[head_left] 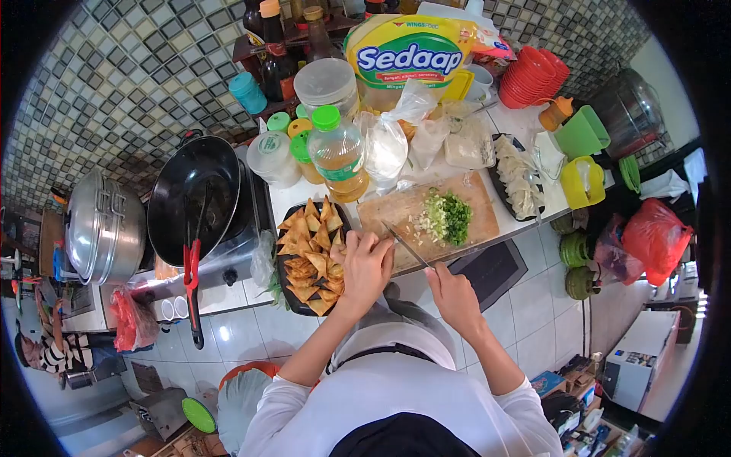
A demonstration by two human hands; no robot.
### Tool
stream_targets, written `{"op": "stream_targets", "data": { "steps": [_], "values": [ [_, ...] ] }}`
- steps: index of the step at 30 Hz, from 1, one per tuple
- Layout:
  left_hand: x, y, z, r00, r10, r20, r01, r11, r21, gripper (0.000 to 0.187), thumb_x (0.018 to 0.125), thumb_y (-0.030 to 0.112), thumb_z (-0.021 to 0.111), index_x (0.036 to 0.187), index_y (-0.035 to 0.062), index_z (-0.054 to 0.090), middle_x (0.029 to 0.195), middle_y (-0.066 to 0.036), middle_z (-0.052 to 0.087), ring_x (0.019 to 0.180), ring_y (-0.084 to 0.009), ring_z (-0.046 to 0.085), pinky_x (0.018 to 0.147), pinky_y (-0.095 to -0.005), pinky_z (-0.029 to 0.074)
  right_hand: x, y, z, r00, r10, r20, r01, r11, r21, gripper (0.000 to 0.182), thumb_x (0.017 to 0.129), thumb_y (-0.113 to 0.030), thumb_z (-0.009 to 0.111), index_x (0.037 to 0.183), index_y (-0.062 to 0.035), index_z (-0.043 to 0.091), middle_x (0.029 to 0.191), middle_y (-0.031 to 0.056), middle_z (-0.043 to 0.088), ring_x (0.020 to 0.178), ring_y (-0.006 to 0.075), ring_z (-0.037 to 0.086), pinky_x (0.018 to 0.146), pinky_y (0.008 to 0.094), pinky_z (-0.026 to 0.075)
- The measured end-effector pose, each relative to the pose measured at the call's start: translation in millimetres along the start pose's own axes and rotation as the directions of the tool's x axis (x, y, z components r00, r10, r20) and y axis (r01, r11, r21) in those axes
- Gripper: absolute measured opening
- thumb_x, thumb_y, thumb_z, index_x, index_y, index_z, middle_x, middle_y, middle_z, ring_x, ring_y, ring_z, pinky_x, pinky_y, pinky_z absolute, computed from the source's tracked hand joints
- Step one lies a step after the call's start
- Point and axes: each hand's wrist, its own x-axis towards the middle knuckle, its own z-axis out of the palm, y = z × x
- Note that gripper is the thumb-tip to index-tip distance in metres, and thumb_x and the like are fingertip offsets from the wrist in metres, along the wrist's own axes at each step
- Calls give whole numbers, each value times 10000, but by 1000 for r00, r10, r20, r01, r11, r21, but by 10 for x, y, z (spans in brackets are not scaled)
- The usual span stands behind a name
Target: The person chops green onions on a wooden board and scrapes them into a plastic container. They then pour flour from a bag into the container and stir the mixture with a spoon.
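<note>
My right hand is wrapped round the handle of a knife, whose blade points up and left over the wooden cutting board. Chopped green and pale scallions are heaped at the board's middle. At the board's left edge is my left hand, fingers curled together near the knife tip; anything under its fingers is hidden. Directly left of that hand, a black plate holds golden fried triangular pastries. Pale uncooked dumplings lie on another dark plate right of the board.
A black wok with red-handled tongs sits on the stove at left, beside a steel pot. Behind the board stand an oil bottle, bags and jars. Red cups and a yellow container are right. A person is far left.
</note>
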Motion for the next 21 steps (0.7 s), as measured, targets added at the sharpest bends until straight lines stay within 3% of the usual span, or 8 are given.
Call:
{"op": "stream_targets", "data": {
  "steps": [4,9,18,21],
  "values": [
    [11,-8,-7,1000,9,9,-10,1000,11,64,749,121,683,812,122,690,766,-2,502,859,-222,463,768,-435,257,-24,-78,-68,1000,14,-24,-16,994,-108,342,967,-334,407,964,-9,511,604,244,581,598,456,583,545,532,467],
    [17,-40,24,1000,16,14,-16,1000,-10,84,716,104,703,795,130,687,736,10,508,850,-211,470,753,-428,248,-36,-90,-124,999,31,-37,-29,998,54,310,966,-305,434,893,-8,489,594,258,548,627,469,558,559,532,430],
    [33,-26,11,999,-27,20,28,999,-33,56,714,100,695,761,116,671,737,13,527,854,-212,477,759,-439,252,-93,-19,29,999,-46,-2,46,993,107,330,968,-323,417,910,-8,495,592,248,573,577,455,577,515,532,451],
    [45,-33,18,999,-32,19,33,999,-27,54,711,99,697,756,116,672,730,14,528,851,-209,482,758,-440,253,-74,-116,51,1000,0,-17,0,1000,-10,326,966,-325,419,915,-11,489,599,252,580,593,456,588,524,533,467]
  ]
}}
